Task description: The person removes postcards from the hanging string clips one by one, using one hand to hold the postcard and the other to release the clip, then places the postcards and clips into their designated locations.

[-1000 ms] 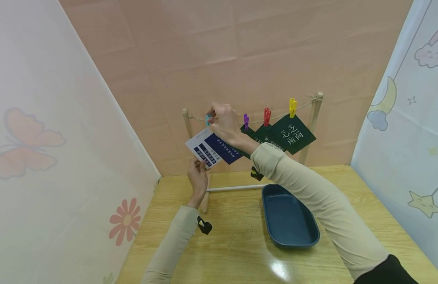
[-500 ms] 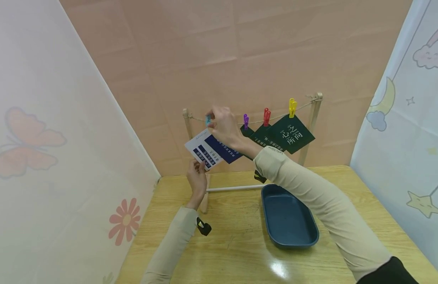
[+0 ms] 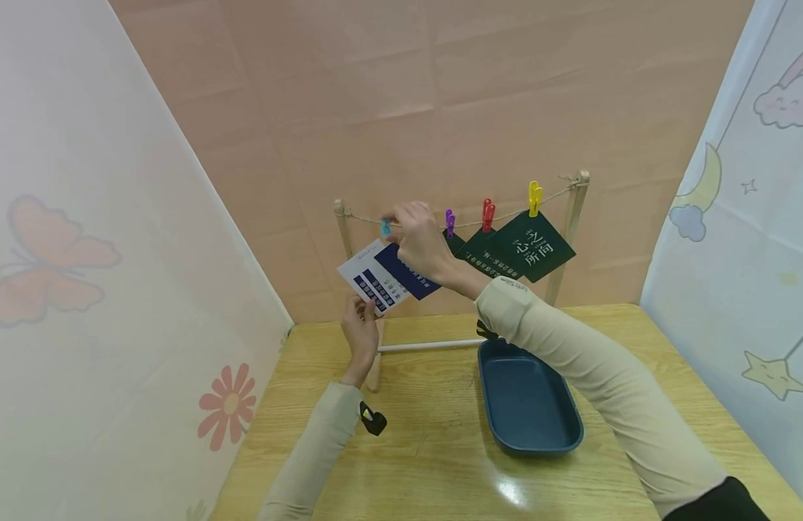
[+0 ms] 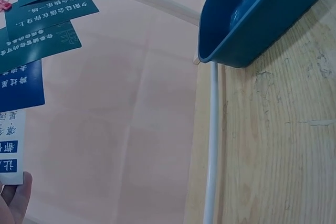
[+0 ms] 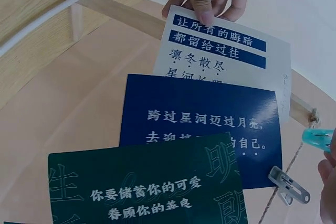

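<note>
My left hand (image 3: 360,329) pinches the lower corner of a white card (image 3: 365,268) with dark blue bands. In the right wrist view its thumb lies on that card's printed face. My right hand (image 3: 427,242) pinches a light-blue clothespin (image 3: 385,228) at the string, above the white card's upper edge. In the right wrist view the light-blue clothespin (image 5: 317,139) is beside the string; whether it bites the card cannot be seen. A navy card (image 5: 199,108) overlaps the white card, with a silver clip (image 5: 287,187) at its corner. My right hand partly covers the navy card in the head view.
Purple (image 3: 450,223), red (image 3: 488,215) and yellow clothespins (image 3: 534,197) hold green cards (image 3: 532,246) on the string between wooden posts (image 3: 574,210). A blue tray (image 3: 530,405) stands on the wooden table (image 3: 427,463), near a white rod (image 3: 434,345) at the rack's base.
My right hand has shifted slightly right and down, the light-blue clothespin moving a little with it. My left hand stays on the white card's corner.
</note>
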The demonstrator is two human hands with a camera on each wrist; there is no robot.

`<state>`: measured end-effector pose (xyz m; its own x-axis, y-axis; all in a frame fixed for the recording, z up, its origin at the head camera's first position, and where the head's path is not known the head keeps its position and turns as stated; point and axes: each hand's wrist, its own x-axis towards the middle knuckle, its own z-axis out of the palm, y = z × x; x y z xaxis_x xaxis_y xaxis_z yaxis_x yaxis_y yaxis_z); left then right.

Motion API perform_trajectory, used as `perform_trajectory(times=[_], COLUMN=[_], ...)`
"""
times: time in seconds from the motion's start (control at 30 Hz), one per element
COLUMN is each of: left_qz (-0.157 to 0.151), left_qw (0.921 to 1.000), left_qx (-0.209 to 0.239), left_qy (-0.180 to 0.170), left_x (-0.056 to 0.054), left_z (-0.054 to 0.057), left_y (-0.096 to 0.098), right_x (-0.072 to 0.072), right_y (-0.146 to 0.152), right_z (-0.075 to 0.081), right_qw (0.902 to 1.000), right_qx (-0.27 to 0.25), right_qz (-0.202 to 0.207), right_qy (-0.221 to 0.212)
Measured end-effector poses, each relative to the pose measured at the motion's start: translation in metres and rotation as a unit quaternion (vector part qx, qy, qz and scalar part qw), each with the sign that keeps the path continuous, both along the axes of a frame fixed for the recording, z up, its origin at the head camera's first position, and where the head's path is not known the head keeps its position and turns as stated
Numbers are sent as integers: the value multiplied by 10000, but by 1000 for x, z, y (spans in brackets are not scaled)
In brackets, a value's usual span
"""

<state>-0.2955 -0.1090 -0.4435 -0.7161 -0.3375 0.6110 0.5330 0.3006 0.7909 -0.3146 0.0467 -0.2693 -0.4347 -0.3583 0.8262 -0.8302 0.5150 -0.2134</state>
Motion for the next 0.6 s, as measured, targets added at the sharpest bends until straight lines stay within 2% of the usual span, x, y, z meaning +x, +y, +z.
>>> perform_trajectory(times=[0.6], left_qz=[-129], left_qw=[9998], left_qx=[46], left_qy=[-129], left_x=[3], left_z=[-6], left_y=[2], right_x=[0], right_y=[10], right_z=[-16], right_qw=[9981], right_qx=[-177], right_qz=[224], right_qy=[546])
